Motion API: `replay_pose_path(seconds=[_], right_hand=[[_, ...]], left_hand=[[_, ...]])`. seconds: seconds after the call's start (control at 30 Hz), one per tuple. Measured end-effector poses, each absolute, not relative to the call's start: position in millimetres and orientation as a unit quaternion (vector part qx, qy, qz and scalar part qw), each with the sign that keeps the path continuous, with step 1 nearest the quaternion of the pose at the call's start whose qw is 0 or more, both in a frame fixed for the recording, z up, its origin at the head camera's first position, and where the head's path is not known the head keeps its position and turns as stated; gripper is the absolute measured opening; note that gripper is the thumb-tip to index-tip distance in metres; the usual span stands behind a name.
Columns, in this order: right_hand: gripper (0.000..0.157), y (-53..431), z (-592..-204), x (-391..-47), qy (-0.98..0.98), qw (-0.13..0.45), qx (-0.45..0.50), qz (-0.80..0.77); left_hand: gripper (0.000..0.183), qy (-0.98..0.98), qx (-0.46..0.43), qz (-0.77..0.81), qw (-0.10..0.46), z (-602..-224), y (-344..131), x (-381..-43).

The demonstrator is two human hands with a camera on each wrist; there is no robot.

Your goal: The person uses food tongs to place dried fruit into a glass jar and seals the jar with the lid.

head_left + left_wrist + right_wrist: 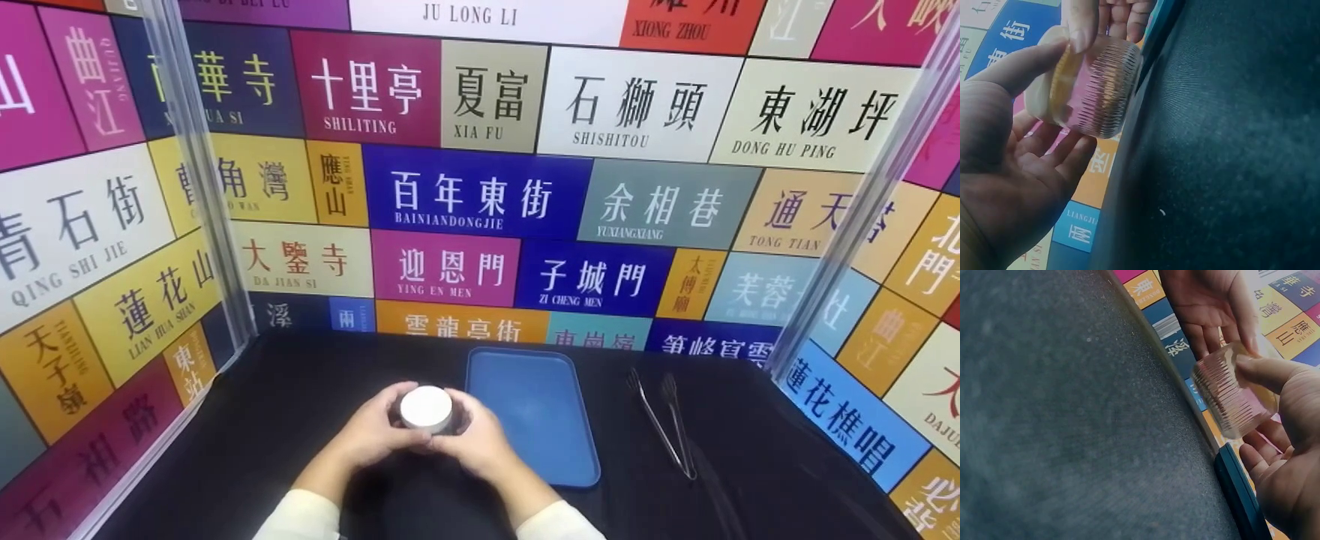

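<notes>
A clear ribbed plastic jar (1112,90) with a white lid (426,409) is held between both hands over the dark table. From one side my left hand (375,431) grips it, its thumb against the edge by the lid and its fingers curled around the far side. My right hand (480,442) grips the opposite side, its thumb pressing on the jar (1230,391) near the left thumb. In both wrist views the lid faces toward me and the ribbed body points away. Background colours show through the clear wall; whether anything is inside, I cannot tell.
A blue tray (536,420) lies on the black-covered table (300,390), just right of the hands. Further right, metal tongs (661,425) rest with their arms spread. Panels printed with place names (480,191) enclose the table's back and sides.
</notes>
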State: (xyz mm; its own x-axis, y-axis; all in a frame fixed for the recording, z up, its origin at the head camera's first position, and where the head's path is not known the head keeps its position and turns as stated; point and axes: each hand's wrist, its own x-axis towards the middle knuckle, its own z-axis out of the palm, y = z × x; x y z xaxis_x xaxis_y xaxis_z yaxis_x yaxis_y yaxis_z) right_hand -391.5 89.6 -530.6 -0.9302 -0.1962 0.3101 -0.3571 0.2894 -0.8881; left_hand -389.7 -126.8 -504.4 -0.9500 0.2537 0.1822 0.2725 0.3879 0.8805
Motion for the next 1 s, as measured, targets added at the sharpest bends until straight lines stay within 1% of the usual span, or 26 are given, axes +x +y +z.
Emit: replay_pose_path(seconds=[0.17, 0.27, 0.53, 0.77, 0.87, 1.0], right_hand=[[0.080, 91, -531, -391, -0.811, 0.061, 0.172, 0.556], [0.080, 92, -531, -391, -0.814, 0.059, 0.168, 0.553], [0.087, 92, -534, -388, -0.807, 0.052, 0.169, 0.564], [0.093, 93, -527, -383, -0.799, 0.040, 0.171, 0.575], [0.090, 97, -523, -382, -0.796, 0.034, 0.170, 0.580], [0.079, 112, -514, -383, -0.802, 0.046, 0.158, 0.574]], left_hand=[[0.094, -0.842, -0.162, -0.515, 0.003, -509, -125, -390], [0.094, -0.842, -0.162, -0.514, 0.002, -510, -124, -390], [0.095, -0.835, -0.163, -0.526, -0.004, -511, -124, -388], [0.097, -0.825, -0.153, -0.544, 0.001, -511, -121, -388], [0.091, -0.829, -0.138, -0.542, 0.012, -510, -119, -386], [0.081, -0.842, -0.115, -0.525, 0.039, -505, -118, -385]])
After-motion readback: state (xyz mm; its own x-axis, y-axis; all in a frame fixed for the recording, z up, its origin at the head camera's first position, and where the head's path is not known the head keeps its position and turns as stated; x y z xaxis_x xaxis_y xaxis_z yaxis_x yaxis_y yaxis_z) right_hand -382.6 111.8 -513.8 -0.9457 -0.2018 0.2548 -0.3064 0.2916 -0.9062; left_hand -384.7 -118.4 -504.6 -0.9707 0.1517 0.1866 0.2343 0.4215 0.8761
